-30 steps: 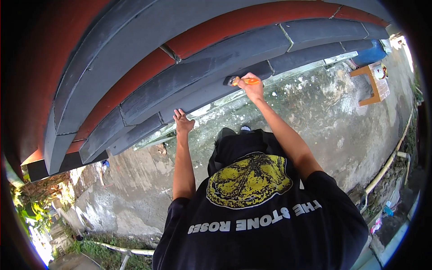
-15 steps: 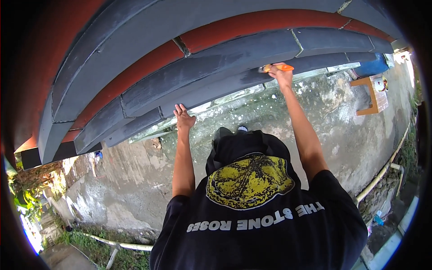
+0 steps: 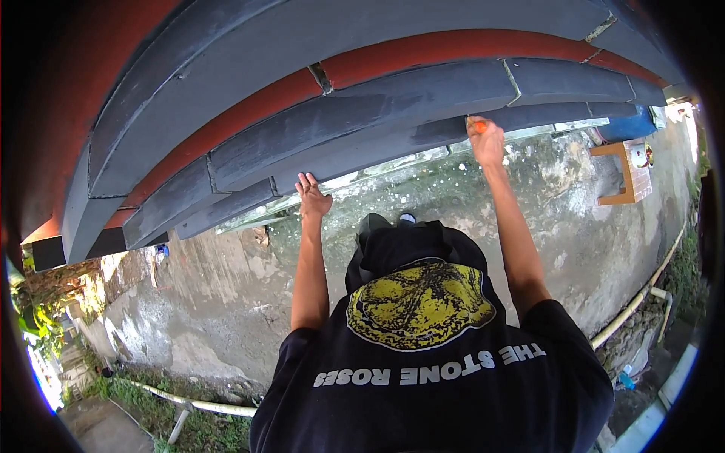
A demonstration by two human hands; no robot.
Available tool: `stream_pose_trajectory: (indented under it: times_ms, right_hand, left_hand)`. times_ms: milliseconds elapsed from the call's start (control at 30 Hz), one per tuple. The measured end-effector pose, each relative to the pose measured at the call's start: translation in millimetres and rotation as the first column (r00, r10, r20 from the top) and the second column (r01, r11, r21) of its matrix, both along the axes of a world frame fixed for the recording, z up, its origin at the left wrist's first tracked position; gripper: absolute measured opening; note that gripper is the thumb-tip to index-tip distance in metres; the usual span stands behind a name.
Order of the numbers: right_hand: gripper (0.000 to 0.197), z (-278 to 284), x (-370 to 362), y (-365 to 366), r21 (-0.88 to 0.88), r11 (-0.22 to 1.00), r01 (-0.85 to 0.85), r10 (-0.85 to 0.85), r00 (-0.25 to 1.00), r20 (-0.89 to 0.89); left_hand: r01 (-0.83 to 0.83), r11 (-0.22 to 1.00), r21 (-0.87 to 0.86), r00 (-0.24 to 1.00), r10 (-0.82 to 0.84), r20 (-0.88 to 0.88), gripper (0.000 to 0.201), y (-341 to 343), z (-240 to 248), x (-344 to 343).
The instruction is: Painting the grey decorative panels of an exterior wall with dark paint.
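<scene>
Outdoor yard, daylight: stained concrete ground [image 3: 226, 302], grey-painted stepped wall bands [image 3: 393, 98] with red stripes [image 3: 249, 113]. Wooden stool [image 3: 623, 174], blue container [image 3: 630, 124], pale pipe [image 3: 634, 317], greenery [image 3: 38, 325] at edges.

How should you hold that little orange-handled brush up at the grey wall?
Probably by the orange handle, coming from below as the right hand does: only the handle's end pokes out above the fist, the tip faces the grey ledge. The left hand lies flat against the ledge's lower edge.

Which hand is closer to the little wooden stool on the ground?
The right hand is closer. It is up at the grey ledge, just left of the wooden stool. The left hand presses the ledge much farther left.
</scene>
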State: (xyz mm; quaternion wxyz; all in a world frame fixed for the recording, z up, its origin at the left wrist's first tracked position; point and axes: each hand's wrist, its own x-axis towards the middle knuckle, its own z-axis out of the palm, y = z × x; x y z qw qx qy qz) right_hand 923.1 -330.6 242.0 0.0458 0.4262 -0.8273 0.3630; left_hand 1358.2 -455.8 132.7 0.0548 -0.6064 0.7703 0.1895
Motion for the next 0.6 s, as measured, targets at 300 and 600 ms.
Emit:
stream_pose_trajectory:
  times_ms: [300, 600]
  right_hand:
    - [0.017, -0.9, 120.9, -22.1, -0.048, 0.948, -0.315, 0.319, 0.934, 0.163]
    - [0.015, -1.4, 11.9, 14.8, 0.024, 0.997, 0.074, -0.077, 0.975, 0.209]
  left_hand:
    - [0.001, 1.0, -0.019, 1.0, -0.001, -0.01, 0.099, -2.7, -6.1, -1.5]
    - [0.0, 0.999, 0.041, 0.999, 0.002, -0.048, 0.099, -2.7, 0.4, 2.8]
